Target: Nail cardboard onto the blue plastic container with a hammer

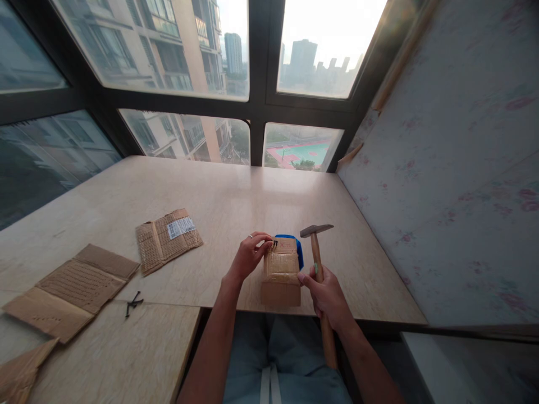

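My right hand (327,292) is wrapped round the wooden handle of a hammer (316,255), whose metal head points up and away from me. In front of me lies a piece of folded cardboard (282,269), its near flap hanging over the counter's front edge. A blue object (300,255) shows from beneath its far and right sides. At the cardboard's far left corner stand a few small dark nails (275,244). My left hand (250,255), a ring on one finger, pinches at one of these nails with thumb and fingertips.
Several loose black nails (133,303) lie on the stone counter (227,207) to the left. Around them are a labelled cardboard piece (160,241), a larger opened one (76,292) and a torn scrap (25,370). Windows border the far side, and a papered wall (455,196) the right.
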A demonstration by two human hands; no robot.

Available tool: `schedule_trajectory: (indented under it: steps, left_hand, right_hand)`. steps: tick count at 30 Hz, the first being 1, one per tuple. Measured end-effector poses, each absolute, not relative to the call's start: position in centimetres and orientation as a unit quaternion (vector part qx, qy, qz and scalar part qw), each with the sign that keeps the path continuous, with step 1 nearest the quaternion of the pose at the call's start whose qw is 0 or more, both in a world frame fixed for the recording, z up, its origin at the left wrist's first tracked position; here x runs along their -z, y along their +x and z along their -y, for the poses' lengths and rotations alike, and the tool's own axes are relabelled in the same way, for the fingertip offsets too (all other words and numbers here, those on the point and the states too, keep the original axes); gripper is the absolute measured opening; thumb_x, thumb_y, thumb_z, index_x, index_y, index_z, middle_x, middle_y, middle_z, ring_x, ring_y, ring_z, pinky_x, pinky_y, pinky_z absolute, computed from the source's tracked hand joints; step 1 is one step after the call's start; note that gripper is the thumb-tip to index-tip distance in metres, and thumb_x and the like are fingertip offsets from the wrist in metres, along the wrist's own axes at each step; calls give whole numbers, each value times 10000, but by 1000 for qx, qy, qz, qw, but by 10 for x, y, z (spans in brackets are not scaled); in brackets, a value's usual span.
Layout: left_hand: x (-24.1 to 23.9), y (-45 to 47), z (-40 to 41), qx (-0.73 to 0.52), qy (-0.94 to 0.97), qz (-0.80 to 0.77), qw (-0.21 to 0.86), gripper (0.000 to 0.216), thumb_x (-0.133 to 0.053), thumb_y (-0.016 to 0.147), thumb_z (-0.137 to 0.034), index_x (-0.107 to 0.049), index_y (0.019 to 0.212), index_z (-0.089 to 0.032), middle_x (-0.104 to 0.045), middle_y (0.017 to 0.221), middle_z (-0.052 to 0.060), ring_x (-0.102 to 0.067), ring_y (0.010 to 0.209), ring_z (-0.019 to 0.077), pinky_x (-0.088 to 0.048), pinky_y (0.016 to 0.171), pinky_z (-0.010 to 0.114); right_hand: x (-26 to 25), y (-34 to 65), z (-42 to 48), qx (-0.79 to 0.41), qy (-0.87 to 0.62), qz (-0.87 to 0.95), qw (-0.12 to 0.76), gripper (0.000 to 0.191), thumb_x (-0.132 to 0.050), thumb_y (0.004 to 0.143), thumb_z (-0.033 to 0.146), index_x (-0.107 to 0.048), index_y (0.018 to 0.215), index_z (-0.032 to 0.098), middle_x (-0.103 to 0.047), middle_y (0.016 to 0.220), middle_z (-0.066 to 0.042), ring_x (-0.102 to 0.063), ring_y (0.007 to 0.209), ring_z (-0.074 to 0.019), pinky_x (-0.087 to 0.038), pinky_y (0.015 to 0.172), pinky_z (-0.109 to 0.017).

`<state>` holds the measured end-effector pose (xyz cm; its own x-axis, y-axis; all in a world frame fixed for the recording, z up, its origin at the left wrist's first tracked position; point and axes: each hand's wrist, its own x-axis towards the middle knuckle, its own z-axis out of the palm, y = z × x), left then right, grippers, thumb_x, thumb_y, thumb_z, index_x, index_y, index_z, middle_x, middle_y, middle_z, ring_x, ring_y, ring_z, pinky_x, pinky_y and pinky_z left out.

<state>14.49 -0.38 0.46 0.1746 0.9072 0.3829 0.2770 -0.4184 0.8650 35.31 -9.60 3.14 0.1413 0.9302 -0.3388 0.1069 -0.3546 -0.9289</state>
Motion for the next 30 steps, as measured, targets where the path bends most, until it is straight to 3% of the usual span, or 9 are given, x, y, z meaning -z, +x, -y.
schedule_trajectory:
  steps: [4,15,22,30]
  left_hand:
    - [-5,144,4,-478,692,-410,353,203,-599,883,-363,-685,953,-193,-642,1049,83,-639,944,175,-616,693,275]
    - [-12,139,-5,-465,671,-410,406,228,-720,779,-373,-714,900,-180,-660,1009,75,-661,929,184,-621,772,344]
    - [-20,134,-2,-456,659,-412,433,311,-672,812,-383,-703,1048,-182,-674,1138,109,-651,1061,225,-585,882,401]
    - [-4,135,5,-491,610,-421,457,332,-658,817,-418,-710,1037,-174,-629,1264,145,-623,1151,257,-570,899,407]
  right_hand:
    - [-33,352,96,-520,-639,401,401,390,-676,724,472,-365,795,248,-402,376,147,-271,224,-54,-233,196,-154]
    - [-28,356,95,-525,-630,400,408,409,-693,728,483,-370,810,246,-396,380,148,-274,222,-58,-233,198,-162]
    - [-30,356,94,-528,-628,400,408,398,-685,731,476,-377,816,239,-420,401,141,-276,233,-50,-247,200,-158]
    - [-27,358,95,-525,-632,402,405,393,-681,734,483,-381,813,242,-387,365,149,-288,223,-64,-243,207,-162]
